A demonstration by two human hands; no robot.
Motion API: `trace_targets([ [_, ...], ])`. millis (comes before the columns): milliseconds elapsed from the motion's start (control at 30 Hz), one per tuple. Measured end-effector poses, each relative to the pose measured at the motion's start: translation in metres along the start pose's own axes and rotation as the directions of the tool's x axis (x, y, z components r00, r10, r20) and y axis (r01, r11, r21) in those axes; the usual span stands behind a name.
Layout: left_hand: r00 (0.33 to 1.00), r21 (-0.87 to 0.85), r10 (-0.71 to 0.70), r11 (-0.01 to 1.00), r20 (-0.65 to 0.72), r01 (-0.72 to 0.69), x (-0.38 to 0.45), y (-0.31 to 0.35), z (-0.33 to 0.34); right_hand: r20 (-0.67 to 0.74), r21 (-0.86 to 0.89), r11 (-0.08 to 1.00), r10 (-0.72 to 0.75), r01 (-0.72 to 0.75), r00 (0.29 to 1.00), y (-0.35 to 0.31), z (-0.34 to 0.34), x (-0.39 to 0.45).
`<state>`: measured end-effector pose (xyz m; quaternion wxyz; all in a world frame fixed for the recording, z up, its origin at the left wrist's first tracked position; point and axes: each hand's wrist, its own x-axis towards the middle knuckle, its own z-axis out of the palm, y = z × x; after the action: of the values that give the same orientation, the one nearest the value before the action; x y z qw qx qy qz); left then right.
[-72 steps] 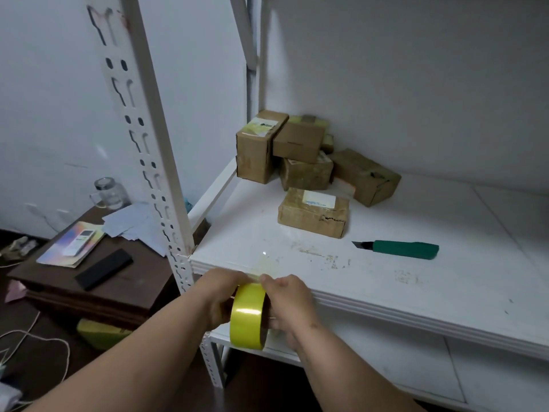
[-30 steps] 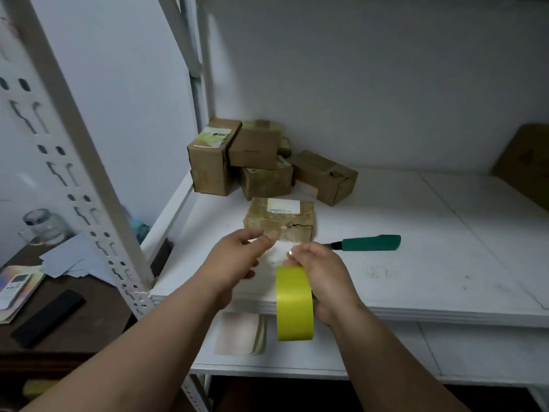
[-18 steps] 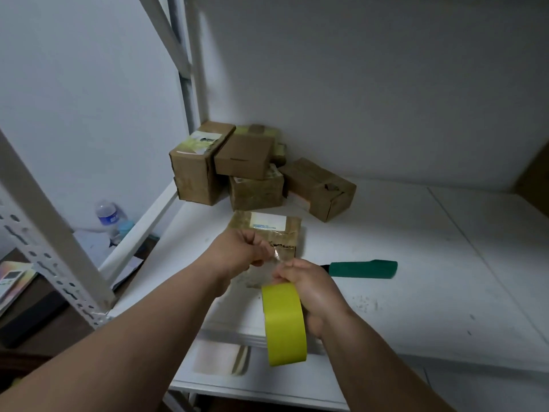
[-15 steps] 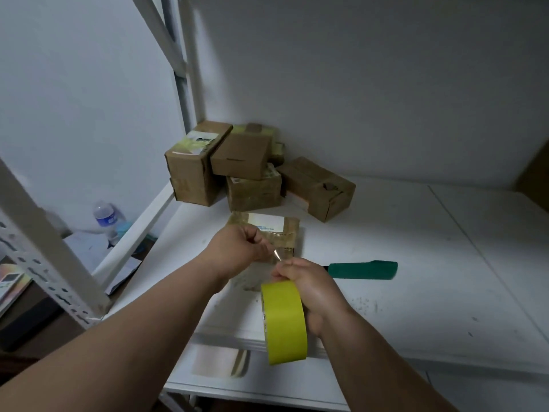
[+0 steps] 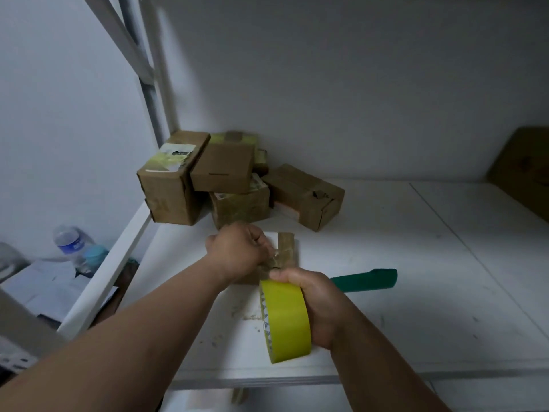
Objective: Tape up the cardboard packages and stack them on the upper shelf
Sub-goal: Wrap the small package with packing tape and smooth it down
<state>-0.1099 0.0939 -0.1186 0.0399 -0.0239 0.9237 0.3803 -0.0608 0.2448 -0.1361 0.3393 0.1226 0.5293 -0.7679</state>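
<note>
My right hand (image 5: 319,304) grips a yellow tape roll (image 5: 285,319) above the front of the white shelf (image 5: 416,292). My left hand (image 5: 237,251) is closed in a pinch on the clear tape end, just left of the roll. A small cardboard package (image 5: 285,248) with a white label lies on the shelf right behind both hands and is mostly hidden by them. Several other cardboard packages (image 5: 225,176) are piled in the shelf's back left corner.
A green-handled utility knife (image 5: 368,279) lies on the shelf just right of my right hand. A flat cardboard piece (image 5: 525,171) leans at the far right. A water bottle (image 5: 69,240) and papers (image 5: 44,286) sit on a low table to the left, beyond the white shelf posts.
My hands rose with the tape roll from below the shelf edge to over the package. My left hand has pulled the tape end away from the roll, and the view moved closer.
</note>
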Motion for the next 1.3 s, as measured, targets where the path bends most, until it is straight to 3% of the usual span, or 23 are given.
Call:
trace_targets([
  [100,0.997,0.076,0.025,0.997,-0.072,-0.02,0.007,-0.002,0.006,-0.032,-0.009,0.998,-0.065,0.065,0.997,0.008,-0.004,0.004],
  [300,0.996,0.006,0.079,0.997,-0.03,-0.079,0.016,-0.009,0.01,-0.154,-0.007,0.973,-0.228,0.23,0.961,0.013,-0.011,0.007],
  [433,0.991,0.045,0.117,0.992,-0.063,-0.115,0.023,-0.009,0.011,-0.217,-0.01,0.976,-0.215,0.218,0.952,0.014,-0.01,0.009],
  [933,0.999,0.118,0.048,0.992,-0.025,-0.045,0.034,-0.017,0.011,-0.168,-0.02,0.978,-0.207,0.207,0.964,0.018,-0.018,0.032],
  [1167,0.988,0.344,0.127,0.935,-0.089,-0.089,0.028,-0.015,0.02,-0.171,-0.021,0.981,-0.192,0.191,0.966,0.019,-0.021,0.036],
  [1300,0.984,0.351,0.15,0.93,-0.092,-0.109,0.026,-0.016,0.021,-0.171,-0.029,0.984,-0.179,0.177,0.969,0.019,-0.022,0.038],
])
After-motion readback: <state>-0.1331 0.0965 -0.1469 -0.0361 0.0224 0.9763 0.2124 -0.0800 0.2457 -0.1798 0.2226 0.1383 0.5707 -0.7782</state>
